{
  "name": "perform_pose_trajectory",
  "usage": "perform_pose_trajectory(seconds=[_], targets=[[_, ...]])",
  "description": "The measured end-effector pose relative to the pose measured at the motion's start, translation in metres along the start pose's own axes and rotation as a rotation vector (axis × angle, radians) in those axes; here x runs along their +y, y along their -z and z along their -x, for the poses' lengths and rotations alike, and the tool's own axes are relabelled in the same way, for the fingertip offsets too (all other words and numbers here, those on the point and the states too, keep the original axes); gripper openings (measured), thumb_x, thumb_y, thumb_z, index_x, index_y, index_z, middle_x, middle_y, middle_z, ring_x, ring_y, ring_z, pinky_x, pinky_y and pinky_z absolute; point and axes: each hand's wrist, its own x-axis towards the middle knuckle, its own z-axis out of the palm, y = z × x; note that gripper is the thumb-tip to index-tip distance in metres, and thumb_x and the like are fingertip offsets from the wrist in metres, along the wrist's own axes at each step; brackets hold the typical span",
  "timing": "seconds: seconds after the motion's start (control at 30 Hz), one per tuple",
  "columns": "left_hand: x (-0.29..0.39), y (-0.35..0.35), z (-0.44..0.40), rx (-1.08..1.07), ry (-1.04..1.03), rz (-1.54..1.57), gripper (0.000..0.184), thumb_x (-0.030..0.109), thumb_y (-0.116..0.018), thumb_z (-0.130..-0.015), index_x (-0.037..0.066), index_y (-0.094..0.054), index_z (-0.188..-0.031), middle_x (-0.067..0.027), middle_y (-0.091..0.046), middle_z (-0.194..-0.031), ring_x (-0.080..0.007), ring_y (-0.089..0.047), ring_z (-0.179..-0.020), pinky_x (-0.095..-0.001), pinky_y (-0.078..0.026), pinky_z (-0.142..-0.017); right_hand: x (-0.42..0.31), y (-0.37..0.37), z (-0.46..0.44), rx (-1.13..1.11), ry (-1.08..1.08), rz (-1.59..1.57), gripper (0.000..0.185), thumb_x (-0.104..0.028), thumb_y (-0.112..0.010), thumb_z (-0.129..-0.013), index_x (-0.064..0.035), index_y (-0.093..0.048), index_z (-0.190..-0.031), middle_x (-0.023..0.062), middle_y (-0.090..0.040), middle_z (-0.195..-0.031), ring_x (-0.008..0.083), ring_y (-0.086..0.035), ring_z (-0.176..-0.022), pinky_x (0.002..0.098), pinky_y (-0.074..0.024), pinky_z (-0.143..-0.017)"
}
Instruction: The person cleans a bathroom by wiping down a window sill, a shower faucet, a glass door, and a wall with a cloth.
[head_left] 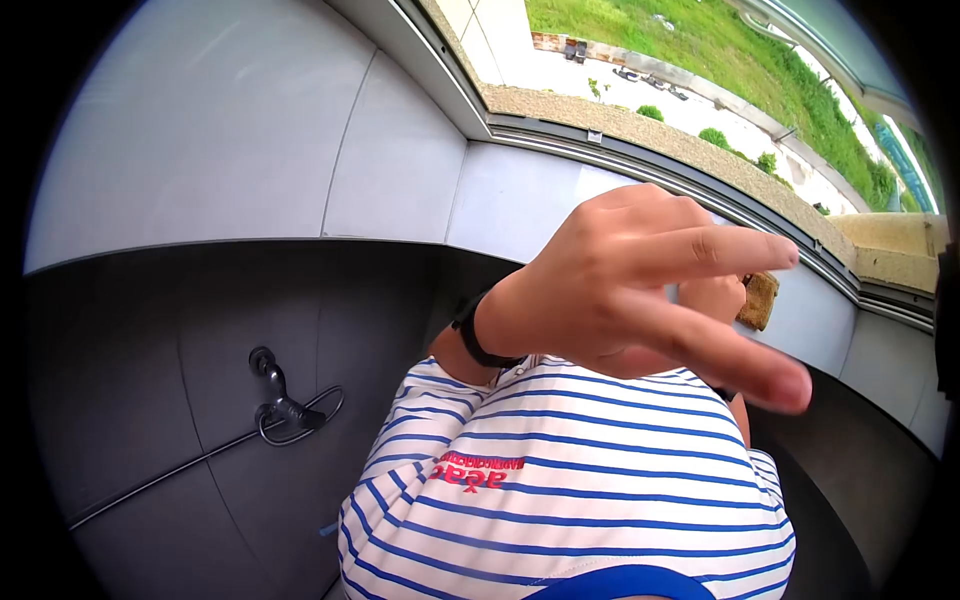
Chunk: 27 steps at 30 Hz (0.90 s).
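Note:
My left hand (620,280) is raised in front of the striped shirt (600,450), close to the camera. Two of its fingers stretch out to the right, well apart, and nothing shows between them; its other fingers are partly hidden. A black band (472,330) circles that wrist. Behind it, largely covered, my right hand (712,298) is closed at the light ledge under the window. At its fingers is a small brown sponge-like block (758,302), which it appears to grip. The exact hold is hidden.
A window frame (660,165) runs along the upper right, with grass and a paved strip outside. Grey tiled wall (240,130) fills the upper left. A dark tap with a hand shower (285,400) and hose projects from the dark tiles at left.

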Motion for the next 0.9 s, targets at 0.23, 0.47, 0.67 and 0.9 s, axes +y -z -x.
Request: perform_pose_trajectory(seconds=[0.23,0.47,0.67,0.9], targets=[[-0.041,-0.012,0.106,-0.654,0.388,-0.456,0.060,0.021,-0.068,-0.089,0.021,-0.049,-0.146,-0.0136,-0.048,-0.149,-0.0349,-0.047,-0.132,-0.0447,-0.041,-0.107,-0.040,0.012,-0.010,0.234,0.111,0.074,0.027,-0.019,-0.063,-0.086,0.0081,-0.068,-0.087,0.0218,-0.067,-0.081,0.0300,-0.063,-0.069,0.0384,-0.0512,-0.060],[-0.046,-0.001,0.159,-0.760,0.678,-0.518,0.068,0.026,-0.065,-0.091,-0.001,-0.038,-0.148,-0.0214,-0.036,-0.155,-0.0363,-0.030,-0.146,-0.0463,-0.025,-0.120,-0.098,0.019,-0.028,0.451,0.401,0.047,0.038,-0.021,-0.061,-0.088,0.0148,-0.071,-0.097,0.0305,-0.071,-0.090,0.0369,-0.068,-0.083,0.0367,-0.0546,-0.067],[-0.048,0.026,0.172,-0.645,0.797,-0.483,0.063,0.022,-0.061,-0.094,0.009,-0.038,-0.151,-0.0179,-0.034,-0.157,-0.0320,-0.033,-0.146,-0.0458,-0.026,-0.120,-0.107,0.035,-0.043,0.519,0.472,-0.167,0.033,-0.025,-0.068,-0.086,0.0076,-0.072,-0.092,0.0179,-0.073,-0.087,0.0241,-0.069,-0.080,0.0316,-0.0546,-0.066],[-0.054,0.034,0.177,-0.597,0.802,-0.512,0.056,0.026,-0.057,-0.097,0.018,-0.043,-0.151,-0.0088,-0.037,-0.158,-0.0254,-0.033,-0.146,-0.0447,-0.024,-0.120,-0.071,0.105,-0.082,-0.135,0.448,-0.658,0.031,-0.023,-0.064,-0.094,-0.0041,-0.067,-0.118,0.0145,-0.073,-0.097,0.0310,-0.069,-0.089,0.0366,-0.0551,-0.072]])
